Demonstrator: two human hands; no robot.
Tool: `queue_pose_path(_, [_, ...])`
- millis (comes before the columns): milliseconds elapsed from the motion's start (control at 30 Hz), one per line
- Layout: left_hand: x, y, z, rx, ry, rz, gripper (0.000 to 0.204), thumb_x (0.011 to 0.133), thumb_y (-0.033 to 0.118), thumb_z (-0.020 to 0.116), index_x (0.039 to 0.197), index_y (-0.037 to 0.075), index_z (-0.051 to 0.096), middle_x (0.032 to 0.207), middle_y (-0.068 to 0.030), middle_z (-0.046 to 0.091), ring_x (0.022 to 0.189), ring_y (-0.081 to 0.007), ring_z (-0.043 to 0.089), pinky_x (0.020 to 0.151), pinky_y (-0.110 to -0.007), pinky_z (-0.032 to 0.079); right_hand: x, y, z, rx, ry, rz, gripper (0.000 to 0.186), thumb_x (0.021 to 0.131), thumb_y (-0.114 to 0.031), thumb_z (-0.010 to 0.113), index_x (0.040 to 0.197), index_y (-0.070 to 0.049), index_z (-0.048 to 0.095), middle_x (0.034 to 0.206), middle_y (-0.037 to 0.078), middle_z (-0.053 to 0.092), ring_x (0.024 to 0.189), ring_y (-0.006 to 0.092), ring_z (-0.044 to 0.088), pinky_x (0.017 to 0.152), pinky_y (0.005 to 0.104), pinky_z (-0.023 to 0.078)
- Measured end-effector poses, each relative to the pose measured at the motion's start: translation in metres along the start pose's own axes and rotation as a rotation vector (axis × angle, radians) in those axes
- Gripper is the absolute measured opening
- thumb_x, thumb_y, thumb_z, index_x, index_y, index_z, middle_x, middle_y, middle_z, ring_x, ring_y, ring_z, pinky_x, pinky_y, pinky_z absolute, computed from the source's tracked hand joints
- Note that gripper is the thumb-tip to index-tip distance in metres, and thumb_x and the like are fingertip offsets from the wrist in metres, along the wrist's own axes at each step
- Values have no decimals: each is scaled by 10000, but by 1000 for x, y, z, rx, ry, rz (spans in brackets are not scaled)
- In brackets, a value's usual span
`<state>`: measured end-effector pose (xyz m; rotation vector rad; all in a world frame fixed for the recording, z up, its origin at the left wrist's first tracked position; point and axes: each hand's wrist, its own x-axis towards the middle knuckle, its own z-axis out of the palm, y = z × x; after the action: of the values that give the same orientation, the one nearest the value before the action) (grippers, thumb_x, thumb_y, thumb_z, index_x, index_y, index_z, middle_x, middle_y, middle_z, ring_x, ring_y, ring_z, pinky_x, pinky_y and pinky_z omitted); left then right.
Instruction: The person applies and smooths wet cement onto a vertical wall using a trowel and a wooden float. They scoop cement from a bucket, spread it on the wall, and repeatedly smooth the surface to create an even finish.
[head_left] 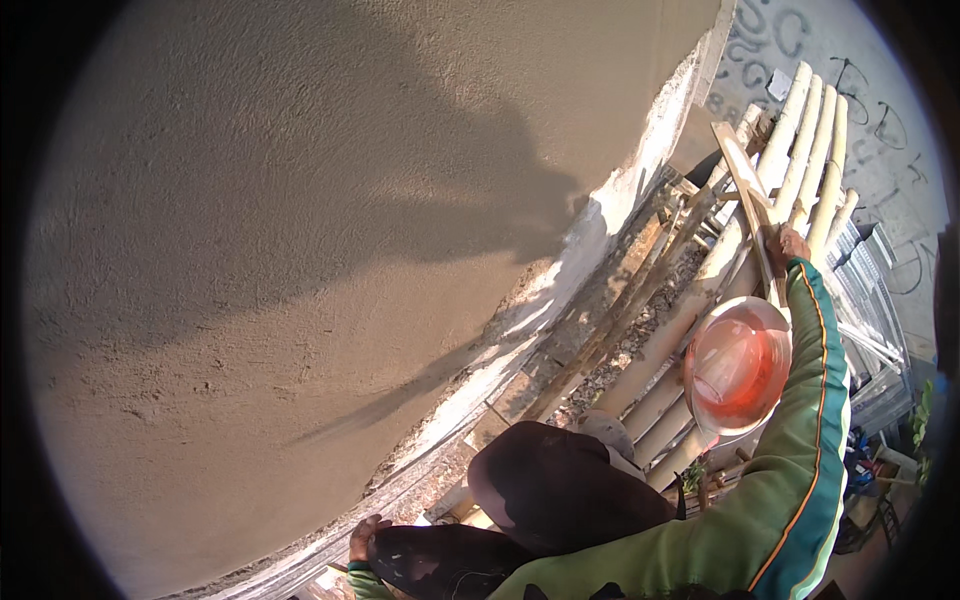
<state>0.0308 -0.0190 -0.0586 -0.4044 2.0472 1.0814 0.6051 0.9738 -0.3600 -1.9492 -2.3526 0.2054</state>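
Note:
My right hand (790,246), at the end of an outstretched green sleeve, is closed around a wooden plastering float (745,185). The float is long and narrow and stands on edge to my view, above bamboo poles. Just below it is a round bucket (740,310) with a reddish inside and what looks like liquid in it. At the lower left, beside my dark-clad knee, my left hand (366,537) shows only its curled fingers; what they grip is hidden. A broad grey-brown plastered wall (300,200) fills the left side, partly in shadow.
Bamboo poles (815,150) form a scaffold platform on the right, with gaps between them. A rough, pale ledge (610,205) runs along the plaster's edge. Rubble (650,335) lies below. Corrugated metal sheets (870,270) and a marked grey wall (890,130) stand beyond.

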Motion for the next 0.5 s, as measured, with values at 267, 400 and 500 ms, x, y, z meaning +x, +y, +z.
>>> queue_pose_path(267, [-9,24,55,95,68,-6,783,969,572,651,1433,-51,554,1279,-297,700,1129,-409,706,1012,-565,592,137,-179,-52,539,-34,148,669,1000,-470,639,1348,97,568,1209,342,697,1139,483,693,954,504,557])
queue_pose_path(400, [-11,29,63,6,99,-40,782,969,585,662,1439,-31,555,1261,-292,706,1111,-403,707,1022,-573,589,57,-314,85,1151,6,253,619,1007,-466,642,1315,70,622,1320,343,660,1276,455,628,1083,485,481])
queue_pose_path(500, [19,41,60,26,69,3,781,960,595,677,1426,-23,571,1293,-300,693,1114,-400,703,1004,-561,592,-15,-371,180,1265,-205,420,650,1019,-426,670,1351,127,590,1307,327,676,1287,441,632,1094,461,466])
